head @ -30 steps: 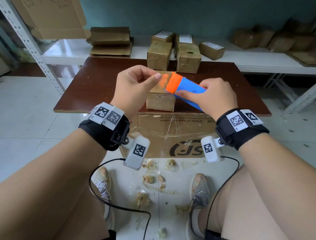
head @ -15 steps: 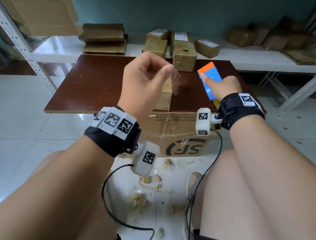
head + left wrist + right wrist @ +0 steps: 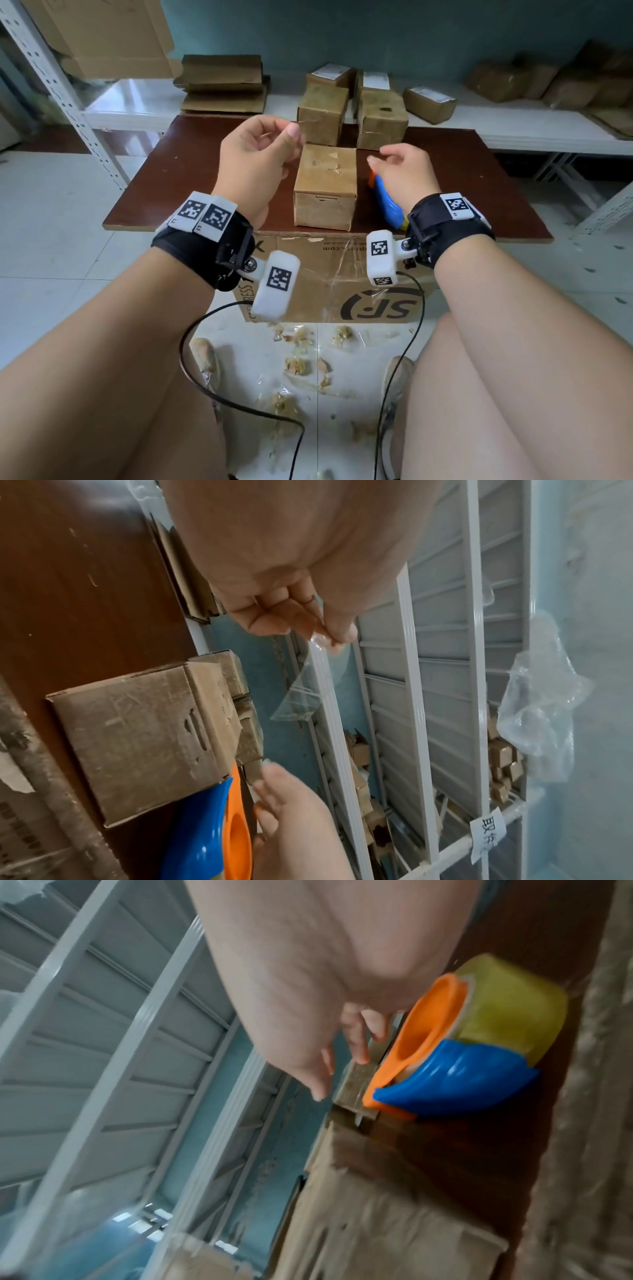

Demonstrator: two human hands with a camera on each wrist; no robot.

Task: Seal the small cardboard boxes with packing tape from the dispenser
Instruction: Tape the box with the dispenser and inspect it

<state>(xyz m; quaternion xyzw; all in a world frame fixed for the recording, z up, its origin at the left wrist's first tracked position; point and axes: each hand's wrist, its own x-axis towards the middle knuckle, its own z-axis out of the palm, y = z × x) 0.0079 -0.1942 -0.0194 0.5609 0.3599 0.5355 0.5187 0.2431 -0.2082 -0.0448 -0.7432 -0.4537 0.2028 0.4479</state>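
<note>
Box (image 3: 325, 185) sits near the brown board's (image 3: 191, 171) front edge; left hand (image 3: 253, 161) pinches a clear tape strip (image 3: 301, 696) above it, right hand (image 3: 404, 174) hovers loose-fingered, holding nothing, over the dispenser (image 3: 387, 202) beside the box

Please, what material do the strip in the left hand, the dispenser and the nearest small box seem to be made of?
Strip: thin clear plastic film, glossy; the shelving shows through it.
Dispenser: smooth moulded plastic, blue and orange, with bright highlights.
Nearest small box: brown corrugated cardboard, matt and scuffed; its surface is torn in places.
</note>
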